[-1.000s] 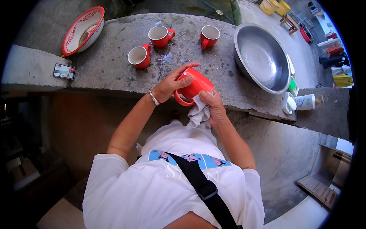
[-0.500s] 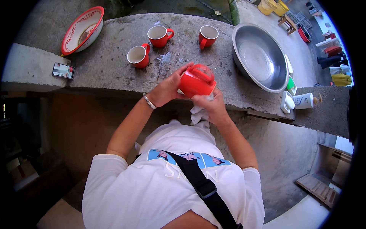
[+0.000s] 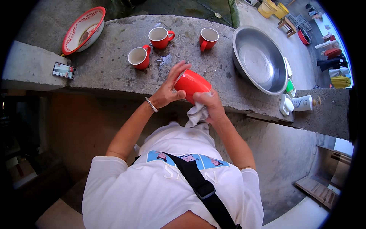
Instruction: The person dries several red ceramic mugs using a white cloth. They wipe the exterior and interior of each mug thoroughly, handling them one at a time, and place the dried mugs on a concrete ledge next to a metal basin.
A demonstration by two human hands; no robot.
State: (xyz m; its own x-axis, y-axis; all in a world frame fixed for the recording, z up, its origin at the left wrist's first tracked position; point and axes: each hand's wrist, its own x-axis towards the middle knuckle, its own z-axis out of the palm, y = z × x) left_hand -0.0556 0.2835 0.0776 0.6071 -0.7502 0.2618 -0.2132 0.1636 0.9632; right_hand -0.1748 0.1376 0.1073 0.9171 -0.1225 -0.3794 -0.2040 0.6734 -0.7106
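Evidently both hands share one red mug point(image 3: 194, 84), held in the air left of the metal basin point(image 3: 260, 63) and nearer the person. The left hand point(image 3: 167, 87) has its fingers wide around one end, thumb spread away from them, cupping the mug more than clasping it, perhaps so it can turn freely. The right hand point(image 3: 211, 103), closer to the basin, holds a pale cloth point(image 3: 197, 114) against the other end with its thumb over the wall; probably the fabric is there to bear on the mug while that hand steadies it. The mug's inside is not in view.

Left of the basin on the table point(image 3: 110, 78), a right mug point(image 3: 209, 37), a middle mug point(image 3: 160, 39) and a left mug point(image 3: 139, 58) stand mouth up, likely for stability. Their pale insides show, but any drops at the bottom are too small to tell.

The basin's bare bottom shines; whether a film of water lies there is unclear. Farthest left of it, an enamel bowl point(image 3: 78, 32) has a brownish patch inside, stain or liquid. Just beside the basin's near right rim, a small white dish point(image 3: 283, 108) holds a white rounded thing, beside a pump bottle point(image 3: 303, 103).
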